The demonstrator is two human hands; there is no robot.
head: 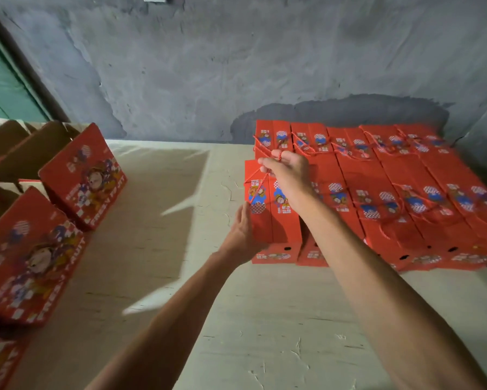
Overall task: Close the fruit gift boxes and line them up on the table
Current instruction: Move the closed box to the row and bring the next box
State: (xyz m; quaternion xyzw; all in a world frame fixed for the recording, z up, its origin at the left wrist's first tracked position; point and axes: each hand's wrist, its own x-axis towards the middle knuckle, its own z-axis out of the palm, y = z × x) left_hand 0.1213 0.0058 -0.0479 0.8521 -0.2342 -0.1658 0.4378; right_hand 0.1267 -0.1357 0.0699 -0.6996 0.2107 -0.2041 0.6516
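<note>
Pale table (158,249), right hand (287,175) pinching red cord (260,178), flat left hand (243,235) half-hiding gift box (267,220).

Both bare forearms reach forward, the right crossing above the left. The right hand (286,170) is raised, back of the hand up, fingers curled in a pinching grip. The left hand (243,235) sits lower, fingers straight and together, palm turned rightward.
</note>
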